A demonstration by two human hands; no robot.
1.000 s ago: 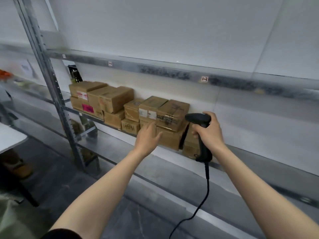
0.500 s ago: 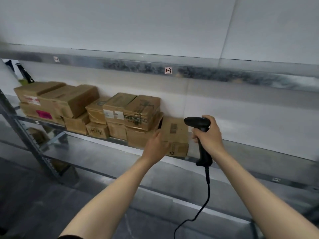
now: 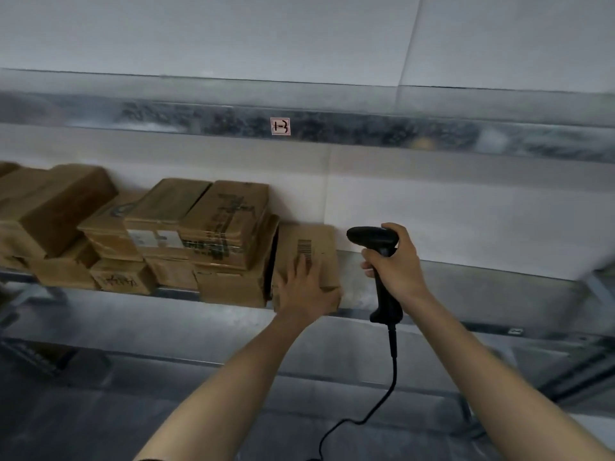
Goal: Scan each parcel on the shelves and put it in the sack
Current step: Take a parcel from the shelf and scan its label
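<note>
Scan step, by my reading: left hand [image 3: 304,292] lies flat, fingers straight, on end parcel [image 3: 319,241] on shelf [image 3: 472,294], partly covering barcode [image 3: 305,248]; right hand [image 3: 394,266] grips scanner [image 3: 374,239] just beside; next, clear barcode and aim scanner at it.

A grey metal shelf [image 3: 466,287] runs left to right along the white wall. Brown cardboard parcels [image 3: 229,287] fill its left part in a row, the lower ones directly on the metal and others stacked on top. At the row's right end a parcel with a printed barcode [image 3: 321,247] lies just beside the stack, its near end reaching the shelf's front edge.
</note>
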